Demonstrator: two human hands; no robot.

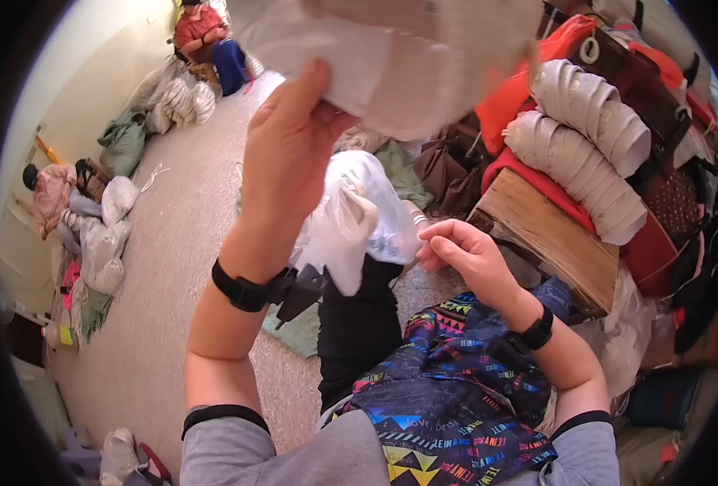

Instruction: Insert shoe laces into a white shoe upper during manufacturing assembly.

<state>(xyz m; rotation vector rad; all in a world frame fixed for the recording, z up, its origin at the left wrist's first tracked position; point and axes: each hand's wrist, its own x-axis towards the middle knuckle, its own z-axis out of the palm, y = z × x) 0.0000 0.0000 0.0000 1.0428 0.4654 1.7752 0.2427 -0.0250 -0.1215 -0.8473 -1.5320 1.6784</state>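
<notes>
A speckled beige floor (173,267) runs back to a pale wall, bent by the fisheye lens, with bundles of cloth heaped along its left edge and 2 other people seated among them, 1 in a red top (199,24) at the far end and 1 in pink (51,194) by the wall; both are too small to show what their hands do.

In the foreground the person's left hand (290,150) is raised high, thumb and fingers pinched together on the lower edge of a large pale off-white piece of fabric (391,57), whose upper part is cut off by the top of the frame. The right hand (460,251) sits lower, near the lap, fingers curled together; whether they pinch a thread, a needle or nothing is too fine to make out. Just left of it hangs a crumpled white translucent plastic bag (359,215), its contents not visible and its lower end hidden behind the left wrist strap.

A dark patterned cloth with bright multicoloured triangles (448,389) covers the lap. To the right, a worn wooden box (549,239) carries 2 rolls of stacked cream-coloured bands (586,138), backed by red and orange textiles that fade into the dark rim.
</notes>
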